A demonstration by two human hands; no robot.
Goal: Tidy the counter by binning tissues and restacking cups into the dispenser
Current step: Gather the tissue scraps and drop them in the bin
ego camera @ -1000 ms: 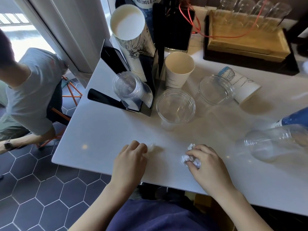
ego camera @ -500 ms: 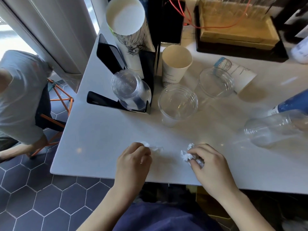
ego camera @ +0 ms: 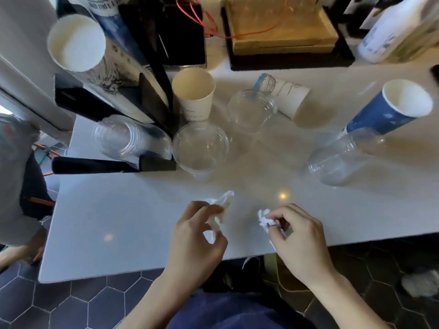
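White bench [ego camera: 123, 210] over dark hex-tile floor [ego camera: 59, 305]; near edge runs just under both wrists, left edge slants toward a seated person in grey [ego camera: 14, 186]. Front-left of bench top is bare, room to move there; back half crowded.

Containers: black dispenser rack [ego camera: 114, 162] at back left holds a stack of clear cups [ego camera: 118, 138] lying on its side, plus a tall paper-cup stack [ego camera: 78, 43] tilted toward cam. Upright paper cup [ego camera: 193, 91], nothing seen inside. Two upright clear cups, one just beside rack [ego camera: 200, 148], one further back [ego camera: 251, 110], both look empty. Printed paper cup [ego camera: 285, 98] lying on side, touching the rear clear cup. Right side: blue paper cup [ego camera: 392, 110] and clear cup [ego camera: 342, 157] both tipped over, close together. Wooden tray [ego camera: 280, 36] at back w/ red cord across it.

Hands: L hand [ego camera: 197, 238] fingers curled, pinching tissue [ego camera: 221, 203], part of it sticking out past fingertips. R hand [ego camera: 299, 236] pinching crumpled tissue wad [ego camera: 264, 218] in fingertips. Both near front edge.

Vs 0.5 s ago: both tissues now lifted off bench in pinch grips; L hand more opened up w/ tissue drawn out; blue cup fully in view
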